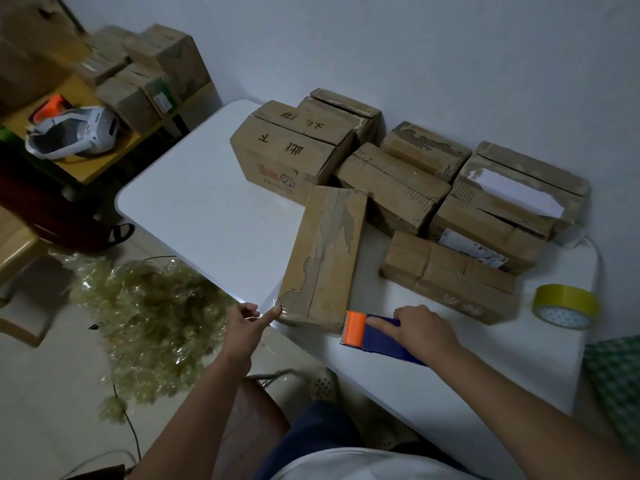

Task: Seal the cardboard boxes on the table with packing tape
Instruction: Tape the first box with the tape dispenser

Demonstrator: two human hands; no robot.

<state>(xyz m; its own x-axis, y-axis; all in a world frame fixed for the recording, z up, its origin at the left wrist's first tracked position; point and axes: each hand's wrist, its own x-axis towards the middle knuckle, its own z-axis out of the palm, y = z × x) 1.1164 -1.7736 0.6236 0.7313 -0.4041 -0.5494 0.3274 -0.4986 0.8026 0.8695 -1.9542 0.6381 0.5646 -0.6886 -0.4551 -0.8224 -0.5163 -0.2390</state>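
The long box (pixel 323 258) is being taped: its corner is pressed by the left hand (pixel 247 327), forefinger extended; the dispenser (pixel 374 336) is gripped by the right hand (pixel 424 329). Cutting the tape probably follows.

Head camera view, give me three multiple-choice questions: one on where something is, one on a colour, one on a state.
1. Where is the spare tape roll?
A. on the floor
B. on the table's right end
C. on a box

2. What colour is the tape dispenser's front?
A. orange
B. green
C. white

3. What is the left hand doing?
A. hanging idle
B. lifting the roll
C. touching the nearest box's corner

Answers: B, it lies beside the boxes; A, orange tip on a blue body under the right hand; C, its finger meets the taped corner.
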